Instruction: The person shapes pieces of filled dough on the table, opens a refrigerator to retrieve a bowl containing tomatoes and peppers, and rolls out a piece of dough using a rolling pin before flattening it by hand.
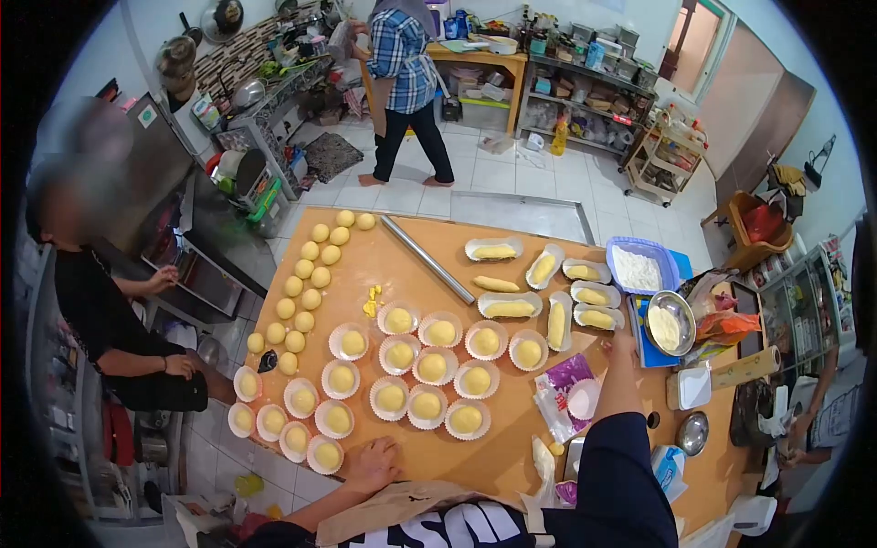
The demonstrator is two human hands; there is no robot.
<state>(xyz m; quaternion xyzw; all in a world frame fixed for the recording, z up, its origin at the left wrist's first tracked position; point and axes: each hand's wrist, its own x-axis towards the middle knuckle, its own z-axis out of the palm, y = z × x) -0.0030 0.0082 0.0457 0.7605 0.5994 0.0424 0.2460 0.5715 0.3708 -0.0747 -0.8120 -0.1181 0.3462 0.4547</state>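
Note:
My left hand (373,464) rests on the wooden table near its front edge, fingers on the tabletop, just right of round dough balls in white paper cups (326,454). It holds nothing that I can see. My right arm stretches forward, and my right hand (623,343) is beside an oblong dough piece in a boat-shaped paper liner (597,318), left of a metal bowl of pale mixture (670,323). Its fingers are too small and hidden to read. Several more lined oblong pieces lie beyond, around one unlined dough piece (495,284).
A steel rod (427,259) lies across the table's far part. Bare dough balls (311,299) line the left edge. A purple tub of white powder (643,268) and a purple packet (564,388) sit at right. One person stands left, another walks behind; a third is partly visible at far right.

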